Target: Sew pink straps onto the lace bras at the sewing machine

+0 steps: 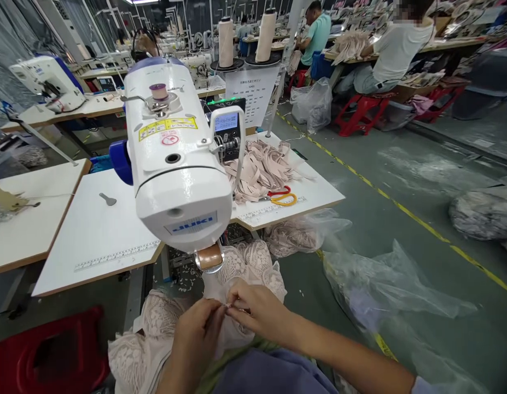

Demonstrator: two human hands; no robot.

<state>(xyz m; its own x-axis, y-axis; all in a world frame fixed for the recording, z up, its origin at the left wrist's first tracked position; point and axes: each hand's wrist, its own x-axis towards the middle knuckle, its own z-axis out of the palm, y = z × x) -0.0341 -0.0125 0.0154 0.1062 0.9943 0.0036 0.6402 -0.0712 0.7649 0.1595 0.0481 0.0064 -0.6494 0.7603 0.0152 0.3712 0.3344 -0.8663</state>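
Note:
My left hand and my right hand meet fingertip to fingertip over my lap, just in front of the sewing machine. Both are closed in a pinch on a small part of a pale beige lace bra; the exact spot is mostly hidden by the fingers. Its lace cups spread beyond my hands, below the machine's head. To the left of my left hand hangs a bundle of similar lace bras, partly covered by my forearm.
Beige fabric strips and scissors with red and orange handles lie on the white table. A red stool stands at lower left. Plastic bags lie on the floor at right. Co-workers sit farther back.

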